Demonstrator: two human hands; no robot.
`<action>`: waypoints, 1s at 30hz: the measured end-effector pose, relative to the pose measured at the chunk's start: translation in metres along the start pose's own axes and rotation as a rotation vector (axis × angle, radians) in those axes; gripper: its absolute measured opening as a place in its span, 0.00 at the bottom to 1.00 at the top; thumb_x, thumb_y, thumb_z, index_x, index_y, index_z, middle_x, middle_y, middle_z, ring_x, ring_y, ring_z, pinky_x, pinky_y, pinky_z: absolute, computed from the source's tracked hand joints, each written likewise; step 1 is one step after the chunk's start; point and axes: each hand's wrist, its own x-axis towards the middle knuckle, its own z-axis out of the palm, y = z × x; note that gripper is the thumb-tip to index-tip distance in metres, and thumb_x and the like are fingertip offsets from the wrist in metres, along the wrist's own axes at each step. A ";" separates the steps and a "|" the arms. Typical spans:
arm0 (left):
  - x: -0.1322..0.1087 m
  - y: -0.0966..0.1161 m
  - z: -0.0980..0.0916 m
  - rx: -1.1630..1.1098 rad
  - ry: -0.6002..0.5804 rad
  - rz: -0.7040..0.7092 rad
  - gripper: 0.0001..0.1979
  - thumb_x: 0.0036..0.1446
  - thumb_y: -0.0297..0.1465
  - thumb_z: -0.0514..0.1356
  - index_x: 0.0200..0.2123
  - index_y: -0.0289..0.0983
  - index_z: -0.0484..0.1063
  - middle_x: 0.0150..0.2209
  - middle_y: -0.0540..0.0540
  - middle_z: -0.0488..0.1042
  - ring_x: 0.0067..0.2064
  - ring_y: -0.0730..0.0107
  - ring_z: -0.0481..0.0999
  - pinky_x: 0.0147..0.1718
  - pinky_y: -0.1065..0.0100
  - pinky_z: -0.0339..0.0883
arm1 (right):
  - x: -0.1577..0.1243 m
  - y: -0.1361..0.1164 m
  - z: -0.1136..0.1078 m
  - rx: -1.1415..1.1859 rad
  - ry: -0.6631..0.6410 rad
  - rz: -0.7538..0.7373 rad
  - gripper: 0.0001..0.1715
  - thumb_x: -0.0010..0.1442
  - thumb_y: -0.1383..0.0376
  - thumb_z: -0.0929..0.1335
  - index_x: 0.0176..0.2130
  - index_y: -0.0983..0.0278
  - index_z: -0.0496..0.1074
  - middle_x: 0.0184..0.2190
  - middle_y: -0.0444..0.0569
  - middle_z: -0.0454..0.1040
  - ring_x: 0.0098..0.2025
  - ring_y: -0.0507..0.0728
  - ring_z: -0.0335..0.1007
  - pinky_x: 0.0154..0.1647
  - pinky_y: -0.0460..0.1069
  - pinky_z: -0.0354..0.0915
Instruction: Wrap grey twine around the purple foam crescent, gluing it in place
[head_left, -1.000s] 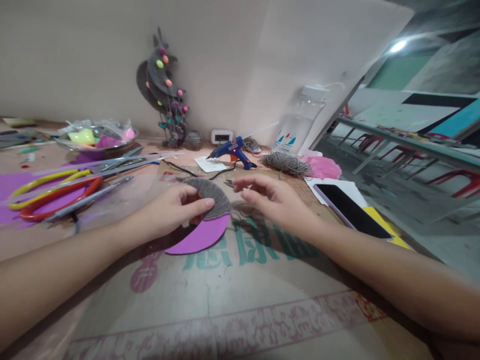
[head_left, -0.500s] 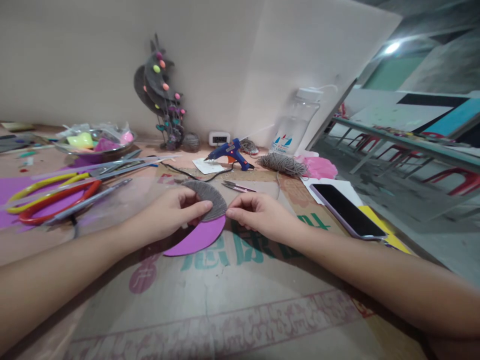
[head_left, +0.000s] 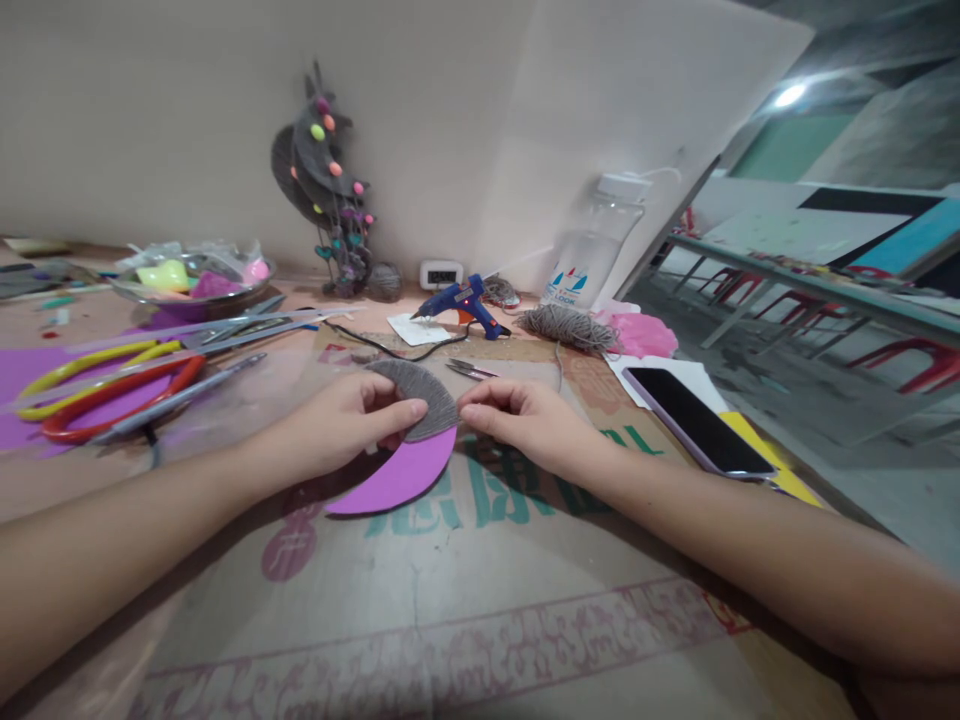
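A purple crescent [head_left: 401, 476] has its upper half wound with grey yarn [head_left: 421, 388]. My left hand [head_left: 352, 420] pinches the wrapped part, thumb on the front face and the other fingers behind, partly hidden. Close to the crescent's right edge, my right hand [head_left: 517, 415] is closed in a pinch on the yarn; the thin piece between its fingertips hardly shows. From a grey yarn skein [head_left: 568, 328], a strand runs down behind that hand. Small pointed scissors or tweezers [head_left: 469, 370] lie just beyond the hands.
A blue glue gun [head_left: 463, 305] stands behind, its cord on the cardboard [head_left: 360, 620]. At left are red-and-yellow-handled scissors [head_left: 124, 390] and a bowl [head_left: 195, 300] of craft pieces. A water bottle [head_left: 592, 245] and phone [head_left: 697, 422] are right. A decorated crescent [head_left: 319, 150] leans on the wall.
My right fingertips have shifted slightly right, away from the crescent's edge. My left hand keeps its hold, and the whole view has moved a little.
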 end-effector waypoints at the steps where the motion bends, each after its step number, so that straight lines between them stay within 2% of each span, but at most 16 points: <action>1: 0.000 0.000 0.000 0.021 -0.004 0.013 0.14 0.55 0.41 0.57 0.25 0.36 0.70 0.18 0.54 0.65 0.19 0.77 0.62 0.17 0.75 0.54 | 0.000 0.000 0.000 0.012 -0.012 -0.008 0.14 0.53 0.58 0.69 0.35 0.66 0.73 0.24 0.43 0.69 0.24 0.47 0.60 0.26 0.45 0.58; 6: 0.000 -0.002 0.001 0.123 -0.004 0.067 0.17 0.56 0.43 0.55 0.23 0.36 0.66 0.19 0.54 0.64 0.20 0.77 0.62 0.19 0.75 0.55 | -0.001 0.000 0.003 0.013 -0.006 0.009 0.12 0.50 0.59 0.71 0.30 0.66 0.74 0.25 0.44 0.71 0.26 0.48 0.62 0.28 0.46 0.58; 12: -0.005 -0.004 0.005 0.177 0.101 0.220 0.14 0.53 0.39 0.60 0.28 0.38 0.58 0.26 0.55 0.62 0.25 0.78 0.62 0.23 0.74 0.59 | -0.002 0.000 0.005 0.080 0.041 0.027 0.16 0.49 0.55 0.72 0.27 0.66 0.71 0.21 0.41 0.66 0.23 0.47 0.57 0.25 0.45 0.53; 17: -0.010 -0.002 0.007 0.303 0.070 0.301 0.09 0.55 0.36 0.57 0.39 0.39 0.65 0.33 0.51 0.67 0.33 0.72 0.69 0.31 0.71 0.65 | -0.002 -0.001 0.004 0.059 0.031 0.018 0.17 0.49 0.54 0.71 0.27 0.66 0.71 0.21 0.41 0.65 0.23 0.47 0.56 0.24 0.45 0.53; 24: -0.012 0.000 0.011 0.306 0.055 0.300 0.10 0.56 0.32 0.55 0.43 0.40 0.65 0.32 0.51 0.67 0.31 0.75 0.68 0.29 0.73 0.64 | -0.002 0.001 0.004 0.069 -0.001 -0.006 0.19 0.49 0.52 0.71 0.28 0.66 0.70 0.21 0.40 0.64 0.22 0.47 0.55 0.24 0.45 0.53; 30: -0.011 0.001 0.011 0.277 0.086 0.260 0.10 0.54 0.31 0.56 0.42 0.38 0.64 0.31 0.52 0.67 0.29 0.76 0.67 0.24 0.74 0.61 | 0.001 0.005 -0.005 -0.057 -0.045 -0.126 0.17 0.55 0.53 0.68 0.33 0.65 0.71 0.26 0.43 0.68 0.27 0.49 0.60 0.29 0.46 0.57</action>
